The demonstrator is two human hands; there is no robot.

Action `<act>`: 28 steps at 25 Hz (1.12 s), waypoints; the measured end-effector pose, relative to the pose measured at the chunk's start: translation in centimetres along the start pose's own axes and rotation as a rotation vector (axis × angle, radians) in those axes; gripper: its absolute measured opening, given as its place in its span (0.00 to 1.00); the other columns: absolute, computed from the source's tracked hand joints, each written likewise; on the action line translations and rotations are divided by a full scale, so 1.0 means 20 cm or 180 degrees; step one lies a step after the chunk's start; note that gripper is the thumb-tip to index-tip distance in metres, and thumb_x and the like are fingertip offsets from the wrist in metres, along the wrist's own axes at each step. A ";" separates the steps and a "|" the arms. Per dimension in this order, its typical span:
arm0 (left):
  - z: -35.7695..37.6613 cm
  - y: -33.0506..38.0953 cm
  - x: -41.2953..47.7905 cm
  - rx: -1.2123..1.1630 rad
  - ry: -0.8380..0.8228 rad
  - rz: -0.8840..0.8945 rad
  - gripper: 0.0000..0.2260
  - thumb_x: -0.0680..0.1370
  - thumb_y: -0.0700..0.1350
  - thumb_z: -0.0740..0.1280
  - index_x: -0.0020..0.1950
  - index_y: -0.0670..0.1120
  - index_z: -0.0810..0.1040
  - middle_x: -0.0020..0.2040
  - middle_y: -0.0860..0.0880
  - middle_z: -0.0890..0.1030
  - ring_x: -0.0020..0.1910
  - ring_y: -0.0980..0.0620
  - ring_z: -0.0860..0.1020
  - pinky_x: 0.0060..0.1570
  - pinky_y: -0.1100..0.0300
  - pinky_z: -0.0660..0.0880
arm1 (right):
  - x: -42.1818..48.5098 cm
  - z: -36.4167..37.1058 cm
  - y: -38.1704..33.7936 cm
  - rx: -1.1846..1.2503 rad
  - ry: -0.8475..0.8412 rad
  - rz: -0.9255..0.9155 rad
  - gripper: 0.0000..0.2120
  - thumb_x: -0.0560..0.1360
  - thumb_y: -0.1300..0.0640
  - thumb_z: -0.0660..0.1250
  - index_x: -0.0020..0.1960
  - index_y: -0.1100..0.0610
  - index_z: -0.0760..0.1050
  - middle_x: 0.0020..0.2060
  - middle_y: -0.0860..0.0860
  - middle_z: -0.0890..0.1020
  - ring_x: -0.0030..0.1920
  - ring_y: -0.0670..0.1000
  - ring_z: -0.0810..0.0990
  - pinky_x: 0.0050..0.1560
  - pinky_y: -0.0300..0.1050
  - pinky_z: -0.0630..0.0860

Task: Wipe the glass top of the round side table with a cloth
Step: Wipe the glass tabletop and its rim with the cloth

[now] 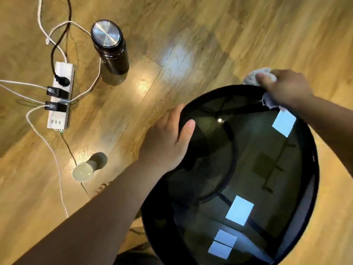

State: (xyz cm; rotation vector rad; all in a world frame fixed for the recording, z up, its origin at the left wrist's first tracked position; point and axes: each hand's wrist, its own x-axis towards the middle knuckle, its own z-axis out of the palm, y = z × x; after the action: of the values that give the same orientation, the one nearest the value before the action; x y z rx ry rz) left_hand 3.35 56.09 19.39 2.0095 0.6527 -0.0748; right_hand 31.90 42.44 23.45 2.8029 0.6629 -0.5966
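Note:
The round side table has a dark glass top (257, 169) inside a black rim (313, 155); ceiling lights reflect in it as pale rectangles. My left hand (168, 142) grips the rim at the table's far left edge, thumb lying on the glass. My right hand (286, 88) presses a crumpled grey-white cloth (252, 77) against the far rim of the table; part of the cloth sticks out beyond the fingers and another bit shows under the palm.
On the wooden floor to the left lie a white power strip (61, 96) with plugs and trailing cables, a dark steel flask (110, 48) and a small pale cup (84, 172). My bare toes (101, 189) show beside the left forearm.

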 end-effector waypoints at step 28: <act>0.06 0.02 -0.03 0.0836 0.0644 -0.0141 0.26 0.77 0.58 0.56 0.67 0.40 0.68 0.58 0.39 0.77 0.54 0.39 0.77 0.51 0.51 0.72 | 0.01 0.02 -0.30 0.0858 -0.0007 -0.1307 0.21 0.73 0.31 0.58 0.40 0.49 0.72 0.33 0.45 0.76 0.36 0.48 0.74 0.32 0.44 0.63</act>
State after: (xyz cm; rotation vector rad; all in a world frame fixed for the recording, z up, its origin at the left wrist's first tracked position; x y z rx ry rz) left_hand 3.38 54.74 19.33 2.2749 0.8523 0.0181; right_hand 29.16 47.73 22.36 2.9196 1.2609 -0.8126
